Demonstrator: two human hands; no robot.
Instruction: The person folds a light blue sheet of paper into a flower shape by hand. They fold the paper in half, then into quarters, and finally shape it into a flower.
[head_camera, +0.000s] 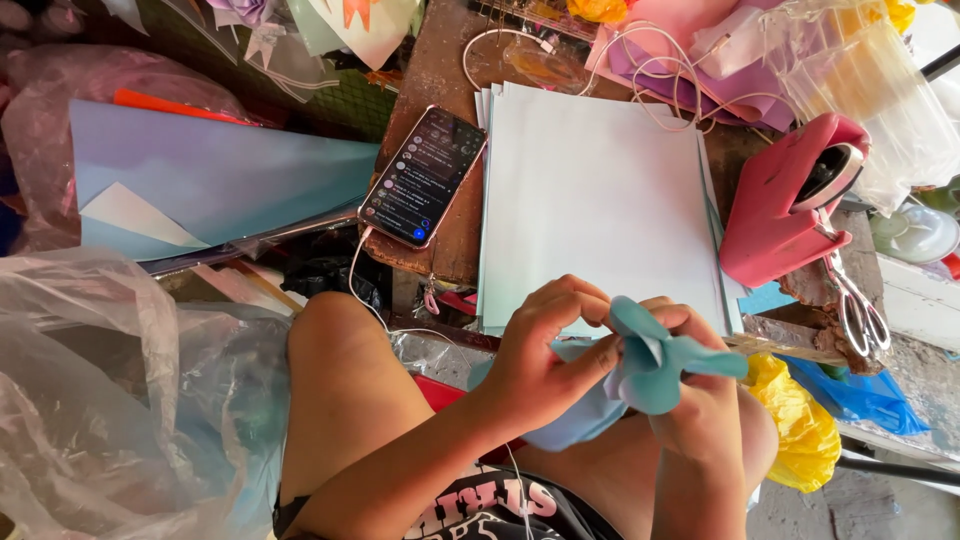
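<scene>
Both hands work a piece of light blue paper (650, 365) folded into petal-like flaps, held over my lap. My left hand (545, 355) pinches the folded paper from the left, fingers curled over its top. My right hand (705, 400) grips it from the right and below, thumb pressed on a flap. Just beyond the hands lies a stack of pale blue paper sheets (600, 190) on a worn wooden board (440, 70).
A phone (423, 177) with a lit screen and white cable rests left of the stack. A red stapler-like tool (785, 200) and scissors (855, 300) lie to the right. Clear plastic bags (110, 400) at left, yellow bag (800, 430) at right, large blue sheet (220, 175) upper left.
</scene>
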